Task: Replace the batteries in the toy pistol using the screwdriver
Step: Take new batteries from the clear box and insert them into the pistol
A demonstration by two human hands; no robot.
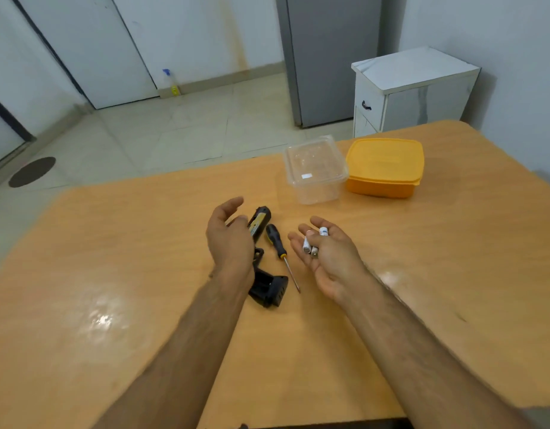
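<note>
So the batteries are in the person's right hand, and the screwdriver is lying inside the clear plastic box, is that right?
Not quite. The batteries are indeed in the right hand, but the screwdriver is not in the clear plastic box. The head view shows it lying on the table, between the two hands and beside the toy pistol, well short of the box.

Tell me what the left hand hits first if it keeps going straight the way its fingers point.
Most likely the toy pistol: the left hand has its fingers aimed at the barrel end, just ahead of them. Height above the table is unclear, so it could pass over.
</note>
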